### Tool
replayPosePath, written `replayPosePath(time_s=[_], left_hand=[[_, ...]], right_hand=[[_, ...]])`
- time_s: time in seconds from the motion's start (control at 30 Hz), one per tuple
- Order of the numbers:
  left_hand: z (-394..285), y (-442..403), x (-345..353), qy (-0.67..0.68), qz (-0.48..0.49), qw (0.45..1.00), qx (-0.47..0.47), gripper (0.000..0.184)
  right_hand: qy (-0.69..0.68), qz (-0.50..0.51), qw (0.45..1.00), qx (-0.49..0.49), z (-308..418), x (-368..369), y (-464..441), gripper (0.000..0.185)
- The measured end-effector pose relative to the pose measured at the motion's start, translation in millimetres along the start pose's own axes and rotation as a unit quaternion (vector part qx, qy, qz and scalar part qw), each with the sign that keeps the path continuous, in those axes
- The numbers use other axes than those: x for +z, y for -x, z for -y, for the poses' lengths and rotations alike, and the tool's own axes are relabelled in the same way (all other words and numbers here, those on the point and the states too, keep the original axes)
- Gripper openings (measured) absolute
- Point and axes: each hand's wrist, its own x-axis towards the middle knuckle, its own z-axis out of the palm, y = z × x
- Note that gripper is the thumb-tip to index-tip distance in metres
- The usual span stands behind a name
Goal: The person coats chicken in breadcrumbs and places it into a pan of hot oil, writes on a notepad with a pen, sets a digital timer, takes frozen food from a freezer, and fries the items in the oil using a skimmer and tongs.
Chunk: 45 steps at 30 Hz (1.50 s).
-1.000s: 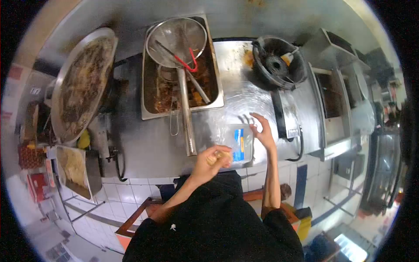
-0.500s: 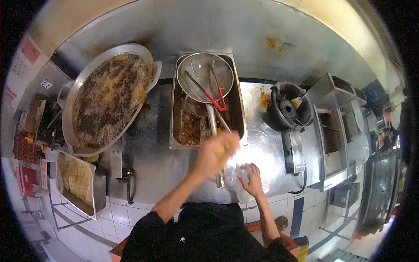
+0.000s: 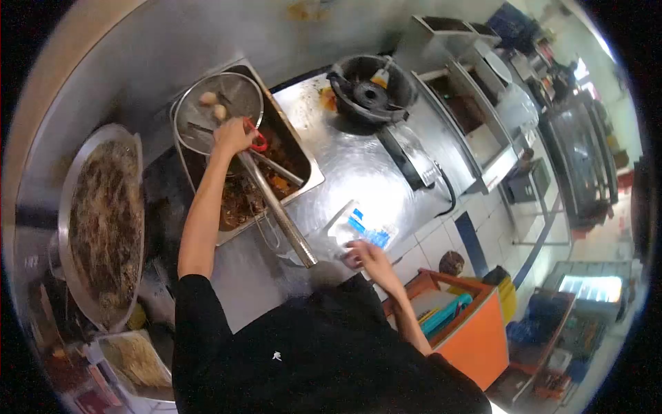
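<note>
My left hand (image 3: pixel 233 136) is closed around the red-handled tongs (image 3: pixel 257 141), whose metal arms lie over the round mesh strainer (image 3: pixel 243 87). Beige rounded food pieces (image 3: pixel 219 112) are in the strainer's mesh. The strainer rests across a steel pan (image 3: pixel 312 176) with brown crumbs and oil, and its long handle (image 3: pixel 276 214) slants toward me. On the counter to the right, the fingers of my right hand (image 3: pixel 372 262) are bent at the near edge of a clear plastic bag (image 3: pixel 365 228) with blue print. Motion blurs those fingertips.
A wide pan of dark bubbling oil (image 3: pixel 103 221) stands at left, with a steel tray of pale food (image 3: pixel 141 362) in front. A black burner (image 3: pixel 372 93) sits at the back right, beside metal bins (image 3: pixel 476 117). An orange box (image 3: pixel 476 338) is near my right side.
My view has turned right. My left hand has moved from above the strainer's handle to the tongs, and beige pieces now show in the strainer. My right hand's fingers are less spread.
</note>
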Motion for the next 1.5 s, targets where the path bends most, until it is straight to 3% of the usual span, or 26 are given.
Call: replayPosePath(time_s=[0.07,0.13,0.23,0.3,0.37,0.43,0.47,0.53,0.6,0.63,0.67,0.7,0.73,0.77,1.0,1.07,1.23,1.33,1.4,1.5], left_hand=[[-16,-4,32,-0.055,0.013,0.998,-0.02,0.041],[-25,-6,45,-0.115,0.018,0.992,-0.041,0.036],[-14,-14,46,-0.167,-0.031,0.985,-0.001,0.03],[1,-16,44,-0.153,-0.044,0.986,0.047,0.03],[-10,4,39,-0.103,-0.038,0.992,0.067,0.034],[-38,19,39,-0.075,-0.044,0.996,-0.016,0.042],[-47,21,44,-0.083,-0.034,0.996,-0.013,0.042],[-59,18,41,-0.107,0.105,0.988,-0.04,0.051],[-54,19,59,-0.122,0.018,0.992,-0.028,0.051],[-45,14,74,-0.101,-0.088,0.99,-0.053,0.045],[-81,40,50,-0.056,-0.131,0.983,-0.116,0.044],[-106,63,31,-0.026,-0.211,0.968,-0.131,0.044],[-110,70,26,-0.014,-0.288,0.945,-0.156,0.042],[-122,95,4,0.024,-0.331,0.937,-0.107,0.041],[-135,264,-91,0.082,-0.488,0.867,-0.051,0.029],[-122,306,-125,0.063,-0.549,0.833,-0.024,0.021],[-52,393,-177,-0.073,-0.602,0.785,-0.131,0.028],[0,415,-202,-0.137,-0.573,0.787,-0.185,0.031],[46,420,-208,-0.121,-0.464,0.839,-0.259,0.033],[139,406,-196,-0.103,-0.439,0.863,-0.228,0.032]], right_hand=[[-0.215,0.173,0.96,0.052,11,39,-12,0.047],[-0.362,0.222,0.898,0.116,32,75,-30,0.049],[-0.363,0.206,0.904,0.087,28,100,-62,0.057],[-0.277,0.242,0.926,0.08,28,109,-74,0.054],[-0.29,0.221,0.928,0.076,29,120,-72,0.049],[-0.31,0.189,0.928,0.079,32,127,-69,0.043],[-0.289,0.195,0.935,0.058,32,128,-67,0.045],[-0.271,0.18,0.945,0.04,37,130,-63,0.037],[-0.258,0.201,0.944,0.03,37,123,-65,0.032],[-0.243,0.235,0.941,0.019,38,118,-74,0.035],[-0.229,0.24,0.943,-0.011,19,125,-90,0.026],[-0.262,0.244,0.933,0.021,28,107,-88,0.022],[-0.221,0.232,0.945,0.066,40,92,-91,0.031],[-0.226,0.229,0.944,0.071,41,85,-97,0.031],[-0.192,0.297,0.934,0.059,42,49,-100,0.026],[-0.2,0.285,0.937,0.041,61,49,-101,0.026],[-0.177,0.276,0.945,0.002,66,30,-81,0.027],[-0.129,0.266,0.955,0.006,79,16,-65,0.03],[-0.124,0.261,0.957,-0.005,88,12,-53,0.03],[-0.133,0.255,0.958,-0.021,97,12,-38,0.029]])
